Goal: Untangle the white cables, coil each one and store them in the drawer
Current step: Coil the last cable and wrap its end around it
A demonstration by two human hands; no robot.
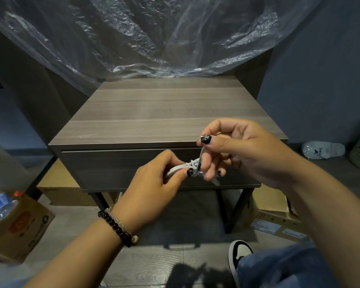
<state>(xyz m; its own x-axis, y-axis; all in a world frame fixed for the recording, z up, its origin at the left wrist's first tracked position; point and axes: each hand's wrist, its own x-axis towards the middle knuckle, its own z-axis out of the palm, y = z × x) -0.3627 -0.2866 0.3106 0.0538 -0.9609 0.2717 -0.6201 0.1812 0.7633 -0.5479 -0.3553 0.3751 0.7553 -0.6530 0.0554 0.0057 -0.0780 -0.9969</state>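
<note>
before the closed drawer (121, 167), left hand (154, 183) and right hand (237, 150) each grip the white cables (192, 165).

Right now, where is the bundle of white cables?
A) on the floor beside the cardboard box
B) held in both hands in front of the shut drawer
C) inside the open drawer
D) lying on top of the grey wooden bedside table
B: the left hand and the right hand both pinch the bundle of white cables in the air, in front of the grey wooden bedside table's shut drawer.
</note>
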